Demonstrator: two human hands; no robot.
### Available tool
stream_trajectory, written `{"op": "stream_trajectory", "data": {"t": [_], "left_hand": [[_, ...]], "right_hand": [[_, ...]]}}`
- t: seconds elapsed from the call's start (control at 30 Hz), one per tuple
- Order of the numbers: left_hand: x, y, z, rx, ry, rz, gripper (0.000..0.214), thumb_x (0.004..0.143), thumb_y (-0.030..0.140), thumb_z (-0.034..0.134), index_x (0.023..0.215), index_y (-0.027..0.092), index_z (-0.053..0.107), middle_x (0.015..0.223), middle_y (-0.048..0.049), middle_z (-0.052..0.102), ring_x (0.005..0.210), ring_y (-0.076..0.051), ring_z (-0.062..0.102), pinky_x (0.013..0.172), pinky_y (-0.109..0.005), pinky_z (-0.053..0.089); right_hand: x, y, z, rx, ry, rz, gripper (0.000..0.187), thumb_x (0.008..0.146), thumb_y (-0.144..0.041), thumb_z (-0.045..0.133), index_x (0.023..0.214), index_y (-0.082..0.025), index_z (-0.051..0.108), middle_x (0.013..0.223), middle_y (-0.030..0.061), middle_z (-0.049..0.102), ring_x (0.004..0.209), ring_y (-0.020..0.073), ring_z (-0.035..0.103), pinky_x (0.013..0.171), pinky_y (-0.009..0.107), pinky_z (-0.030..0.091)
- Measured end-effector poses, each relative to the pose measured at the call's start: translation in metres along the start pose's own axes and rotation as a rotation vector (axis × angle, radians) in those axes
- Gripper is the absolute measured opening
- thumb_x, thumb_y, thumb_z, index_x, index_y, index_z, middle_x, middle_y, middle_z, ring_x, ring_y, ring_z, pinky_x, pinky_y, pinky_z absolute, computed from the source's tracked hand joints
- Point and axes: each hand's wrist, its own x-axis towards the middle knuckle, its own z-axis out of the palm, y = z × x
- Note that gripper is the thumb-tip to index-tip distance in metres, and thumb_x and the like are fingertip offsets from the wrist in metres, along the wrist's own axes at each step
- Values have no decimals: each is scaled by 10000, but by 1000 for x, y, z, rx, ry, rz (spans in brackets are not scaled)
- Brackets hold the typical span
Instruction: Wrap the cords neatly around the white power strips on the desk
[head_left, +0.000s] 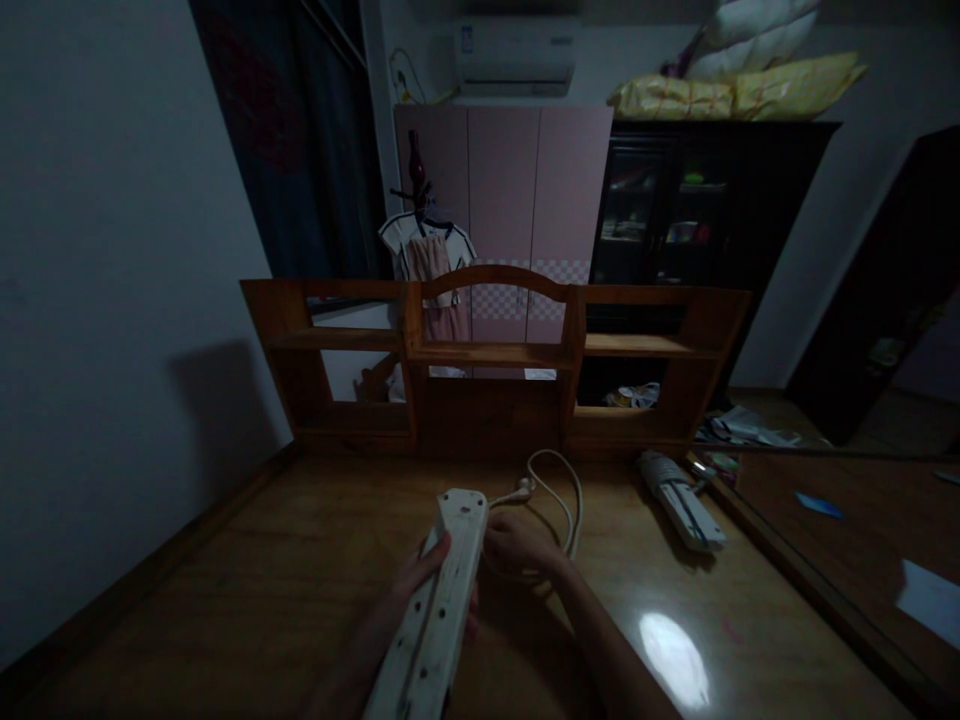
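Observation:
A long white power strip (454, 590) stands tilted up in front of me, its far end away from me. My left hand (420, 580) is closed round it, thumb on the near face and fingertips showing past the right edge. Beside its far end, my right hand (521, 545) is closed on the white power cord (576, 490); the fingers are partly hidden. The cord loops out over the wooden surface beyond and to the right of this hand. Its plug (525, 486) lies just past the right hand.
Another power strip (686, 510) with its cord wound round one end lies at the right. A wooden shelf unit (491, 355) rises along the back of the wooden surface (315, 550). A white wall (135, 300) bounds the left; a wooden ledge (795, 570) runs along the right.

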Motion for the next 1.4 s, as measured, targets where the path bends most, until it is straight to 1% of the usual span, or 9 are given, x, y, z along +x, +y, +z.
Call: {"op": "stream_trajectory", "data": {"t": [0.13,0.33,0.47,0.6,0.7,0.9,1.13,1.23,1.4], "left_hand": [[12,12,-29,30,78,10,499,775,548,599,1061,151,504,652,-73,683,514,-204,654,510,-307,536],[22,24,-69,305,293,146,619,717,603,632,1162,202,479,659,-39,678,533,-220,655,499,-311,516],[21,30,-81,434,397,219,658,679,624,647,1165,198,523,794,-60,695,683,-232,675,604,-320,524],[22,39,-88,587,495,360,622,700,620,616,1137,183,551,1023,-109,678,949,-273,639,778,-345,500],[26,51,-98,688,567,460,560,737,609,573,1107,189,555,1124,-109,640,1051,-274,590,863,-344,454],[36,89,-126,794,791,559,554,734,662,506,987,169,531,923,-65,619,894,-277,589,770,-358,449],[32,136,-114,910,930,725,553,763,670,467,1027,187,518,988,-102,634,892,-288,596,749,-356,436],[26,150,-106,1030,944,717,561,776,682,430,1034,190,504,996,-118,642,900,-308,608,732,-357,434],[22,139,-93,1287,832,558,575,795,690,363,1072,203,492,919,-120,671,836,-323,642,681,-336,421]], "right_hand": [[-1,-1,-3,-124,-8,-9,579,948,-515,307,708,-145,683,543,0,549,492,99,502,498,193,334],[-21,-28,-4,-378,171,-51,486,965,-466,332,787,-154,660,772,78,659,744,166,604,611,235,309],[-42,-50,0,-730,268,-127,416,956,-469,368,846,-186,653,772,76,685,713,178,626,586,253,277],[-59,-64,-10,-786,321,-181,321,939,-416,447,811,-205,652,744,49,694,670,153,623,569,249,258],[-67,-62,-34,-715,395,-173,384,923,-489,451,761,-202,648,670,29,671,584,128,578,525,238,227],[-66,-59,-112,-608,627,-210,495,861,-591,478,667,-158,619,555,-16,542,515,90,439,514,202,244],[-62,-154,-186,-721,948,-472,483,857,-581,496,679,-150,620,546,-29,476,525,87,389,546,213,258],[-82,-198,-179,-814,855,-592,477,854,-578,508,663,-154,616,542,-22,476,521,88,378,543,225,240],[-126,-224,-117,-936,498,-724,395,898,-468,509,637,-182,586,549,-23,509,488,79,393,529,250,187]]}}
